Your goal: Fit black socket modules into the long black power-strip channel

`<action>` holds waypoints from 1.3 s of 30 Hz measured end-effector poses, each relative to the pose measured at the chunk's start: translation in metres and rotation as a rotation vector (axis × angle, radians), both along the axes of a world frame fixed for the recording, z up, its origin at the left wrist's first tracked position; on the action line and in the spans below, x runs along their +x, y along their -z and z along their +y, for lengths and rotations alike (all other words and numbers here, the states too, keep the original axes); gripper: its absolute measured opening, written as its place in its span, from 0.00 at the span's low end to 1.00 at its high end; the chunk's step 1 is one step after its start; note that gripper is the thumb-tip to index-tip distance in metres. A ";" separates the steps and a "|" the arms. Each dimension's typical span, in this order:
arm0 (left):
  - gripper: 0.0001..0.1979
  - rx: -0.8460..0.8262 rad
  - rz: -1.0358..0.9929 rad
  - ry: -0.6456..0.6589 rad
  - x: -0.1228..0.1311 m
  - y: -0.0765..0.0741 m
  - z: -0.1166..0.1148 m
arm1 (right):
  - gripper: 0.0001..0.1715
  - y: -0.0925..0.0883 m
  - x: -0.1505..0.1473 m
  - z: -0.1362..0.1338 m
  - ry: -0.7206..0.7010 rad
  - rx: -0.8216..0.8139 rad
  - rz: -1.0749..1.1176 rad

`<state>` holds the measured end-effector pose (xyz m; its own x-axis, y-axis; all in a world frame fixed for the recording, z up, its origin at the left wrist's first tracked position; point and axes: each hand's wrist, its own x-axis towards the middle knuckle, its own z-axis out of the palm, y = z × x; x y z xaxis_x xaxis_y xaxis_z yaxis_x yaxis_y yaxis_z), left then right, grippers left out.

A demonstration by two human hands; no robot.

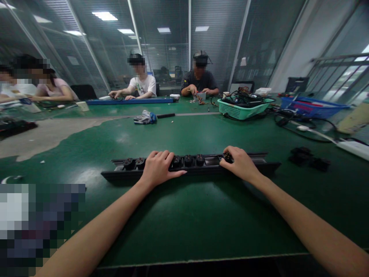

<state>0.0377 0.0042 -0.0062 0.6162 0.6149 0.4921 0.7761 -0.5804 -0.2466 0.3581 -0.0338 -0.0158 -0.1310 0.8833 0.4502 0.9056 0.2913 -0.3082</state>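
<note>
A long black channel-shaped housing (201,170) lies across the table in front of me. Several round black socket modules (188,160) sit in a row inside it, on both sides of my left hand. My left hand (159,167) rests over the housing and grips it, fingers across the top and thumb along the front edge. Between thumb and fingers of my right hand (240,164) is another black socket module (227,156) with brassy contacts, held at the channel right of the row. Whether it touches the channel floor is hidden.
Loose black modules (309,158) lie to the right on the green table (184,219). Farther back are a green basket (235,111) of cables, a blue basket (314,108), a white power strip (354,149) and gloves (145,117). Other people sit along the far side.
</note>
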 end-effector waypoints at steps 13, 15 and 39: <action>0.34 0.016 -0.003 -0.001 0.000 0.000 0.000 | 0.11 -0.020 0.013 0.004 -0.033 -0.180 -0.114; 0.34 0.017 -0.009 0.001 -0.001 0.000 0.000 | 0.11 -0.026 0.017 0.003 -0.113 -0.214 -0.104; 0.32 0.030 0.025 0.003 0.000 -0.001 0.002 | 0.12 -0.007 0.046 -0.008 -0.041 -0.056 0.008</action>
